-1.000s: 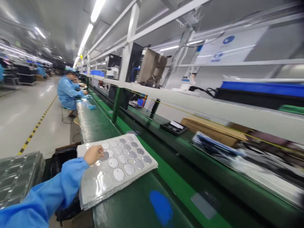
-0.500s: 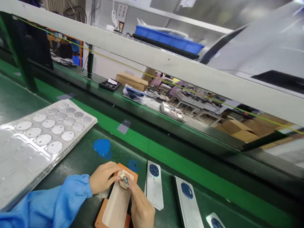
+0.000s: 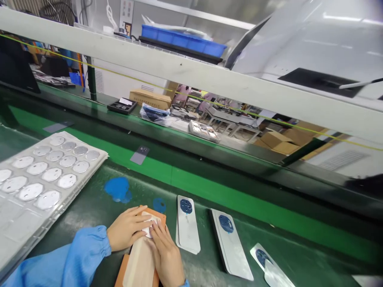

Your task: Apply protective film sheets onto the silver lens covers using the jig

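At the left of the workstation, a clear plastic blister tray [image 3: 20, 223] lies on a dark green bench mat [image 3: 83, 199], holding rows of round silver discs [image 3: 51, 174]. To its right, an irregular blue patch [image 3: 116, 189] marks the mat.

The left hand [image 3: 127, 228], in a blue cuffed sleeve [image 3: 89, 243], and the right hand [image 3: 164, 255] are closed in narrowly from opposite sides. Together they hold a small white piece [image 3: 148, 227], which is partly hidden by the fingers. The piece sits at the far end of a long beige sheet [image 3: 140, 267], which lies on a flat orange pad [image 3: 160, 213].

Further right, three white phone-shaped panels with round blue camera patches [image 3: 188, 227] lie well apart from one another on the mat.

The step in hand appears to be close two-handed work on the white piece at the pad. Because the fingers cover the piece, its exact seating cannot be told. Inspecting it would call for the hands to part and clear the view.
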A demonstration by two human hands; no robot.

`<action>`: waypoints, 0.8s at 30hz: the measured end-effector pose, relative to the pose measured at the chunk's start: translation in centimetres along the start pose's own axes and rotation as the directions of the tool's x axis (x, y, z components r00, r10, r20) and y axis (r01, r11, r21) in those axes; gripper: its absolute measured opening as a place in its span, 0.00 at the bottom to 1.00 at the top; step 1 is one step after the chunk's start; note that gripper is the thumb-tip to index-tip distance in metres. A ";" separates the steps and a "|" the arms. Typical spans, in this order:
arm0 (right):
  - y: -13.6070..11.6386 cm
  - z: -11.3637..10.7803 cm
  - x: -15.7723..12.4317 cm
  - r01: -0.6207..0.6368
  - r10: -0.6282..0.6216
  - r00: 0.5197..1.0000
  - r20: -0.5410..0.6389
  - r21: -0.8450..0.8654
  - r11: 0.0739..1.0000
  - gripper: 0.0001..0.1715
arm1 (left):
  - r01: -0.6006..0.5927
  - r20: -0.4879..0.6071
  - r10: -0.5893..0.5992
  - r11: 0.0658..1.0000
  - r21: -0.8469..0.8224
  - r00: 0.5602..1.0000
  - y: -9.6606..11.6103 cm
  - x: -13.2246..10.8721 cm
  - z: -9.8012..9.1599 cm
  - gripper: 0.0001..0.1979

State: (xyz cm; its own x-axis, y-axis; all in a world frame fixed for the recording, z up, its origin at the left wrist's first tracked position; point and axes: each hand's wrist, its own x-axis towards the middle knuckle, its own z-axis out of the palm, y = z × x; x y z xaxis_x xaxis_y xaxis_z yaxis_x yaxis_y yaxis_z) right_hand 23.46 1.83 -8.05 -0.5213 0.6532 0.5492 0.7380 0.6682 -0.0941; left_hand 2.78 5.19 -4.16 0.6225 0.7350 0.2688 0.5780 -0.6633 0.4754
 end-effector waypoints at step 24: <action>5.4 0.1 -1.8 -0.740 0.588 0.649 -0.482 -0.223 0.634 0.30 | -0.127 -0.237 0.158 0.982 0.140 0.959 -3.6 1.0 2.4 0.25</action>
State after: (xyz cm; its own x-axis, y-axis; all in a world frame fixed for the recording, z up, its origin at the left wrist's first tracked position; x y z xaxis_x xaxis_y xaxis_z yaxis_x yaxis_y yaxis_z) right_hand 28.36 4.35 -9.67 0.3023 0.6452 0.7017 0.9496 -0.1393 -0.2809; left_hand 2.56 7.96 -7.62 0.5630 0.6332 0.5311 0.5621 -0.7645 0.3156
